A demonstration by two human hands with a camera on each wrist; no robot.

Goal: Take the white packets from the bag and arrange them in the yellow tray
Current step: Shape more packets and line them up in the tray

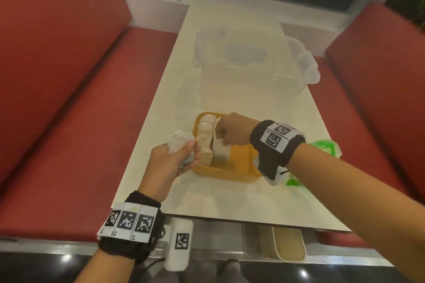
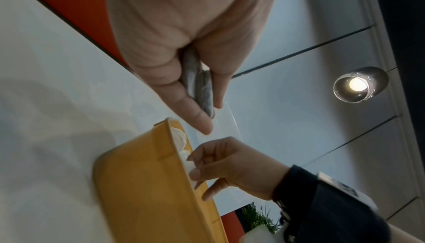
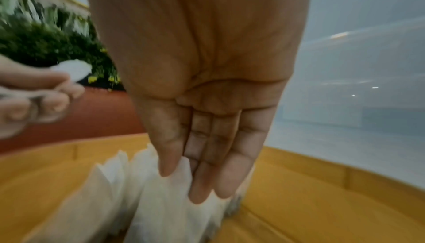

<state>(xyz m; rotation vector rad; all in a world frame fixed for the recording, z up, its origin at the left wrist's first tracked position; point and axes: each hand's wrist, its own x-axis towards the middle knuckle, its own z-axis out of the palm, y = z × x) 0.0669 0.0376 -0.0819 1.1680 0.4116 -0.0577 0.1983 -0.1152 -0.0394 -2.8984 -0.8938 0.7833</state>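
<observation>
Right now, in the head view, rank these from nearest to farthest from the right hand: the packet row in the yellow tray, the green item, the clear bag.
1. Packet row: touching the right hand, on its left in the yellow tray.
2. Green item: on the right, past the wrist.
3. Clear bag: farther up the table.

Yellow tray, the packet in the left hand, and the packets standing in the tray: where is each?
yellow tray [image 1: 239,163], head view, on its bare floor.
packet in the left hand [image 1: 178,139], head view, its crumpled top.
standing packets [image 3: 161,207], right wrist view, front packet's face.
</observation>
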